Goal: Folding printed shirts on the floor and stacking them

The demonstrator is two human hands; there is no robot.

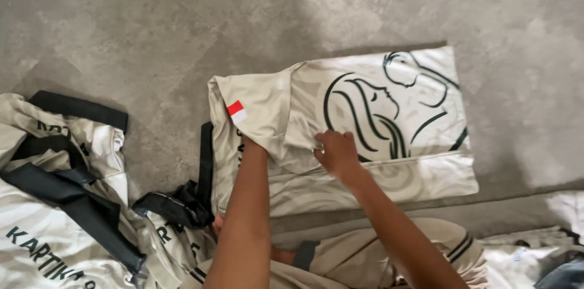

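A cream shirt (377, 137) with a dark line drawing lies flat on the grey floor (121, 27), at the centre of the view, partly folded into a rectangle. The work looks to be mid-fold: a sleeve flap (261, 106) with a small red and white patch is turned over the body at 9 o'clock of the shirt. The left hand (250, 143) is tucked under that flap, so I cannot tell how its fingers lie. The right hand (336, 153) rests on the shirt's middle, fingers curled together and pressing the cloth. Next, I judge, the flap needs smoothing flat and its edges squared. A pile of similar shirts (55, 204) with black trim lies at 8 o'clock.
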